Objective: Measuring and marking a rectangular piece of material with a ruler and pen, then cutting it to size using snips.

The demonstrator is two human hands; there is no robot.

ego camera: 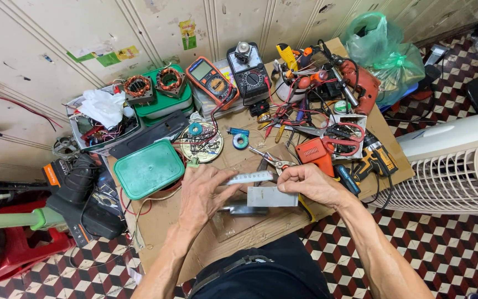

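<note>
My left hand lies flat over a metal ruler, fingers pressing its left end down on a small grey sheet piece. Gripping the ruler's right end is my right hand, fingers curled at the sheet's upper right corner. Both rest on a cardboard-covered low table. A dark metal block peeks out under the sheet.
A green lidded box sits left of my hands. Pliers, an orange tool, two multimeters, motor stators, wires and a red drill crowd the back. A white fan grille stands at right, a green bag behind.
</note>
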